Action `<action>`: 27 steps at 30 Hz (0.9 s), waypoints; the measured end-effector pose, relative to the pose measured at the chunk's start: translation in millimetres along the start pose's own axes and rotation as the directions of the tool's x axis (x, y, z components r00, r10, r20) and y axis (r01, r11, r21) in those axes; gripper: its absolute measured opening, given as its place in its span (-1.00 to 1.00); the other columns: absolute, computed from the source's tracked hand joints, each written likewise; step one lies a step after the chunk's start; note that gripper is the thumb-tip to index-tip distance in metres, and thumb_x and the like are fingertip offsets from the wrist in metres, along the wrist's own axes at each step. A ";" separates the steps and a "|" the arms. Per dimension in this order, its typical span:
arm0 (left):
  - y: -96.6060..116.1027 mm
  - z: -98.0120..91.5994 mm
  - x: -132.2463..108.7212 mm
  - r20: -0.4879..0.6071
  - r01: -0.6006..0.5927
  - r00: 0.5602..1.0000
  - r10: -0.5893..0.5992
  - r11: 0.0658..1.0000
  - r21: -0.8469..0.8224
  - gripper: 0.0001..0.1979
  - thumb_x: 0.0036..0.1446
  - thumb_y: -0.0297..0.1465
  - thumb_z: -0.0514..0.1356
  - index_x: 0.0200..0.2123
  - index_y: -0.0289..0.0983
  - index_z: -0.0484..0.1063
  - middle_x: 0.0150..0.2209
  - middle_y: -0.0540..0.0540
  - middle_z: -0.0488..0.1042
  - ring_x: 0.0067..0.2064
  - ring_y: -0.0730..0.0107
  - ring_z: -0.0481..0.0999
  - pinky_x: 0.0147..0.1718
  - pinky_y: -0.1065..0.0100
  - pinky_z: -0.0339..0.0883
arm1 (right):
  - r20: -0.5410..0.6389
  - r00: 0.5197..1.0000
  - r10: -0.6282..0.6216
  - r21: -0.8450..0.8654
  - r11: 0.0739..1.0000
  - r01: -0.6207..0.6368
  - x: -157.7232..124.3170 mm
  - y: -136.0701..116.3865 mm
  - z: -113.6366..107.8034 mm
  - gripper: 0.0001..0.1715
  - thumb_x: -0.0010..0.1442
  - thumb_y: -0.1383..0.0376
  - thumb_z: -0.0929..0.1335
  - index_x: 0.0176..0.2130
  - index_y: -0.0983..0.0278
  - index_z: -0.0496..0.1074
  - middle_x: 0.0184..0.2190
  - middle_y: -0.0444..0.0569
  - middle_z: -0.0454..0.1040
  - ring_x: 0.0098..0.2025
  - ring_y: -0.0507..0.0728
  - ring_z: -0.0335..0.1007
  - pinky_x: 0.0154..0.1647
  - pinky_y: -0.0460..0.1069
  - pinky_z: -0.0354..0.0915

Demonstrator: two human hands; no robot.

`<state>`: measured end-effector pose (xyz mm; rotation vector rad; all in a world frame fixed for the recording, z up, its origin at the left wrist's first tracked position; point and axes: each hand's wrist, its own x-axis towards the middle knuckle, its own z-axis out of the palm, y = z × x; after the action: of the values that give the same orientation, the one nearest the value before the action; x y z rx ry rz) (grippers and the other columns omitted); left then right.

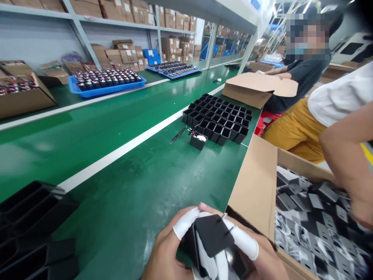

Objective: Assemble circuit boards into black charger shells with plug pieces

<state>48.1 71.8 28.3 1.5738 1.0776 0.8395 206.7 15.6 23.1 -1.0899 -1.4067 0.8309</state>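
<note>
At the bottom centre, my left hand (166, 249) and my right hand (264, 254) are closed around a small black plastic case (196, 249). A flat black square plate (213, 235) with rounded corners sits tilted at its top, between my fingertips. White finger cots cover several of my fingers. Something white shows beneath the plate; I cannot make out what it is. Farther along the bench, a black case with wires (198, 140) and a white part inside stands beside a thin black tool, possibly tweezers (178, 134).
Open black cases stand in rows (221, 116) on the green bench (131, 186); more (26, 229) are at lower left. Right, a carton (253, 182) holds black and grey parts, with a co-worker's arm (346, 147) over it. Blue trays (107, 91) of parts line the far side.
</note>
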 end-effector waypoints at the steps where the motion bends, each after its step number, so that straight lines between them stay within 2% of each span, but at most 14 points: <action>1: 0.9 -0.2 -0.2 0.000 0.013 1.000 -0.013 1.000 0.001 -0.51 -0.11 -0.50 0.27 -0.05 -0.05 0.59 -0.02 0.00 0.63 -0.07 0.10 0.66 -0.10 0.31 0.58 | 0.011 0.998 0.059 0.036 0.998 -0.060 2.1 1.7 -0.9 -0.51 0.35 0.10 0.33 0.24 0.00 0.38 0.13 -0.04 0.53 0.17 0.20 0.48 0.13 -0.05 0.43; 4: -3.0 2.8 -1.8 -0.001 0.065 0.998 -0.065 0.998 -0.013 -0.54 -0.08 -0.45 0.31 -0.03 -0.10 0.57 0.00 -0.05 0.62 -0.10 0.12 0.67 -0.16 0.33 0.60 | 0.019 0.975 0.221 0.108 0.969 -0.222 6.0 16.2 -4.5 -0.57 0.35 0.11 0.34 0.19 0.02 0.45 -0.02 -0.06 0.63 0.05 0.19 0.57 0.03 -0.05 0.50; 7: -13.8 12.0 -3.6 0.014 0.241 0.970 -0.242 0.954 -0.178 -0.57 0.01 -0.33 0.35 0.00 -0.17 0.53 -0.07 -0.13 0.65 -0.19 0.13 0.69 -0.21 0.26 0.62 | 0.008 0.965 0.261 0.119 0.958 -0.260 9.9 36.2 -6.1 -0.43 0.21 0.06 0.46 0.17 0.08 0.46 -0.08 -0.03 0.65 0.02 0.26 0.59 0.03 0.07 0.53; 10: -21.7 23.0 -4.4 0.046 0.355 0.932 -0.359 0.880 -0.316 -0.63 0.23 -0.23 0.19 0.03 -0.28 0.49 -0.19 -0.21 0.67 -0.22 0.08 0.70 -0.25 0.15 0.63 | 0.004 0.958 0.285 0.121 0.951 -0.283 12.8 47.8 -3.5 -0.42 0.27 0.05 0.41 0.22 0.15 0.41 -0.01 0.07 0.61 0.08 0.26 0.55 0.09 0.13 0.49; 11: -22.5 25.6 -4.6 0.044 0.355 0.931 -0.362 0.875 -0.329 -0.63 0.24 -0.24 0.18 0.03 -0.30 0.49 -0.20 -0.22 0.67 -0.19 0.08 0.70 -0.21 0.14 0.63 | 0.008 0.956 0.292 0.118 0.949 -0.291 12.1 48.5 -1.8 -0.45 0.31 0.06 0.37 0.22 0.15 0.40 0.00 0.08 0.60 0.09 0.26 0.54 0.11 0.14 0.48; 13: -22.0 28.0 -5.3 0.036 0.302 0.950 -0.309 0.890 -0.342 -0.58 0.09 -0.34 0.31 0.04 -0.27 0.49 -0.11 -0.20 0.64 -0.09 0.07 0.67 -0.11 0.19 0.60 | 0.025 0.953 0.303 0.106 0.947 -0.304 7.0 45.7 2.2 -0.49 0.34 0.08 0.34 0.22 0.14 0.41 0.03 0.09 0.59 0.14 0.27 0.50 0.16 0.14 0.43; 15: -20.9 27.1 -6.5 0.038 0.194 0.980 -0.193 0.919 -0.342 -0.39 -0.17 -0.50 0.39 0.05 -0.22 0.48 0.01 -0.16 0.59 -0.03 0.07 0.63 -0.07 0.27 0.57 | 0.035 0.953 0.300 0.074 0.950 -0.302 -2.0 39.0 6.6 -0.44 0.29 0.07 0.40 0.21 0.16 0.42 0.08 0.11 0.56 0.25 0.32 0.38 0.25 0.15 0.33; 17: -20.6 24.9 -7.6 0.045 0.083 0.996 -0.072 0.941 -0.329 -0.31 -0.26 -0.60 0.35 0.05 -0.19 0.48 0.05 -0.14 0.56 -0.01 0.09 0.62 -0.08 0.33 0.56 | 0.031 0.953 0.301 0.045 0.952 -0.302 -11.1 31.2 10.6 -0.37 0.25 0.05 0.42 0.24 0.19 0.40 0.18 0.14 0.47 0.34 0.36 0.23 0.33 0.16 0.21; 19: -20.8 23.1 -8.2 0.045 0.035 0.999 -0.022 0.947 -0.318 -0.32 -0.24 -0.64 0.30 0.06 -0.20 0.47 0.01 -0.13 0.58 -0.02 0.12 0.62 -0.12 0.36 0.57 | 0.039 0.942 0.333 0.055 0.941 -0.334 -15.7 24.9 13.5 -0.32 0.29 0.06 0.39 0.31 0.17 0.30 0.25 0.16 0.38 0.35 0.35 0.21 0.32 0.15 0.23; 22: -18.9 22.0 -7.7 0.037 0.078 0.997 -0.070 0.953 -0.294 -0.37 -0.17 -0.62 0.31 0.06 -0.21 0.48 -0.10 -0.12 0.63 -0.01 0.11 0.62 -0.13 0.34 0.58 | 0.093 0.922 0.375 0.129 0.914 -0.385 -9.4 21.8 13.6 -0.29 0.33 0.06 0.35 0.37 0.12 0.16 0.17 0.15 0.47 0.22 0.34 0.40 0.17 0.15 0.42; 25: -14.6 21.4 -7.0 0.029 0.161 0.987 -0.159 0.953 -0.255 -0.52 0.03 -0.49 0.31 0.06 -0.16 0.49 -0.19 -0.08 0.66 -0.06 0.11 0.66 -0.15 0.24 0.61 | 0.086 0.926 0.367 0.139 0.916 -0.376 6.4 25.1 8.3 -0.45 0.36 0.03 0.30 0.25 0.15 0.37 0.03 0.14 0.59 0.09 0.35 0.54 0.09 0.20 0.48; 27: -12.3 20.7 -7.4 0.025 0.170 0.985 -0.169 0.953 -0.251 -0.58 0.10 -0.42 0.29 0.06 -0.14 0.49 -0.19 -0.07 0.66 -0.11 0.11 0.67 -0.18 0.18 0.62 | 0.063 0.926 0.372 0.122 0.918 -0.377 13.8 27.3 3.8 -0.51 0.36 0.03 0.29 0.16 0.16 0.47 0.01 0.14 0.60 0.06 0.34 0.56 0.08 0.19 0.48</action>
<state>61.3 58.9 11.2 1.2521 1.0426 0.8213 207.9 37.8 1.8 -1.2650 -1.1692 1.2092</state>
